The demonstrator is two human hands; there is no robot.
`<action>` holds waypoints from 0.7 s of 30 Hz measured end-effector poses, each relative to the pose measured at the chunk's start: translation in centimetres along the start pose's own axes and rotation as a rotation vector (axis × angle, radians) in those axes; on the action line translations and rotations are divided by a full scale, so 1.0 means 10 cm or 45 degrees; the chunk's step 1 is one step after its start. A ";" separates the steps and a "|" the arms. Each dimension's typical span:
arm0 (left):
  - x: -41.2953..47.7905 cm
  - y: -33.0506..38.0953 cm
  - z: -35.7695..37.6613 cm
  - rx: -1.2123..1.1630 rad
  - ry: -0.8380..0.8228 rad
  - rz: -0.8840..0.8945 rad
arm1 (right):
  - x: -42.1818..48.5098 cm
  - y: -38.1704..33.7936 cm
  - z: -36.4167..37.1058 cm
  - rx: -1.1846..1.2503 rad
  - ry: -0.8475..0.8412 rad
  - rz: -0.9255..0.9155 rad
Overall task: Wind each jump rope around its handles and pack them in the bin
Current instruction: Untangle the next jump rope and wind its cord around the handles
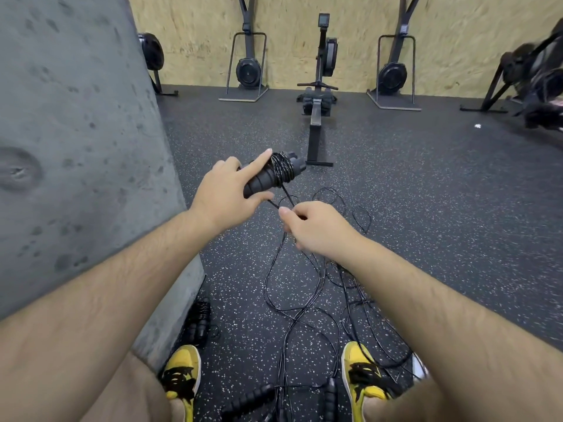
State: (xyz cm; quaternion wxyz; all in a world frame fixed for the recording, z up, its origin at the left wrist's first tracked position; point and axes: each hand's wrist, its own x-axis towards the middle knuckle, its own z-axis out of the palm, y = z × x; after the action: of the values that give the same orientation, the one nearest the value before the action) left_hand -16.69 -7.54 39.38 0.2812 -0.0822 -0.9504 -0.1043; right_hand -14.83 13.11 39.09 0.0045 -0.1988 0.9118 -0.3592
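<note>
Left hand (227, 190) grips the paired handles (268, 176) steady so right hand (310, 226), pinching the rope (281, 193), can wrap it

arms: bare, hairy, no sleeves | legs: bare knees | shoes (362, 373): yellow with black laces and black trim, one pair

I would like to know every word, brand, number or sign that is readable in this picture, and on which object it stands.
No text can be read anywhere in this view.
Rowing machine monitor: the screen is dark and too small to read.
Handles in the left hand: no marking visible.
Yellow shoes: no legible brand.
</note>
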 end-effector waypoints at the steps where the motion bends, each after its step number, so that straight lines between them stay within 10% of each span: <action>1: 0.00 0.01 0.01 -0.012 -0.033 -0.066 | 0.01 0.01 -0.01 -0.030 0.007 -0.002; 21: 0.11 -0.11 0.14 0.016 -0.267 -0.641 | 0.15 0.04 0.03 -0.246 0.042 -0.498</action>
State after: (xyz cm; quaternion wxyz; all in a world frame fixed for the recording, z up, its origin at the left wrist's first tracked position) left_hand -18.55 -8.19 38.64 0.1468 0.1480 -0.9655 -0.1560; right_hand -16.36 12.64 38.82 -0.0994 -0.3655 0.8860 -0.2673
